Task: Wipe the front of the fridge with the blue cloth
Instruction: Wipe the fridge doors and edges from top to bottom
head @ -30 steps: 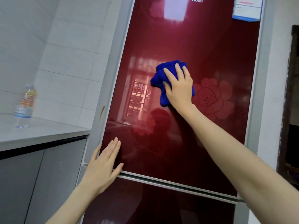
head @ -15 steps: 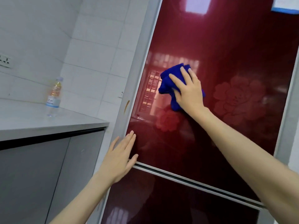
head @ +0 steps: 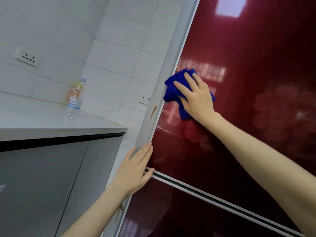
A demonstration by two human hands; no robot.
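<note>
The fridge (head: 239,53) has a glossy dark red front with faint flower prints and a grey side edge. My right hand (head: 196,96) presses the bunched blue cloth (head: 172,86) flat against the upper door, right at its left edge. My left hand (head: 135,170) lies flat with fingers together on the door's lower left corner, its thumb by the silver strip between the two doors. It holds nothing.
A white countertop (head: 51,120) over grey cabinet doors stands left of the fridge, with a plastic bottle (head: 75,98) on it. White tiled walls carry a socket (head: 27,57) and another socket (head: 145,100). A brown smear (head: 153,112) marks the fridge's grey side.
My right hand has slid the cloth leftward across the upper door to its left edge. The view has swung left. My left hand has stayed at the lower left corner.
</note>
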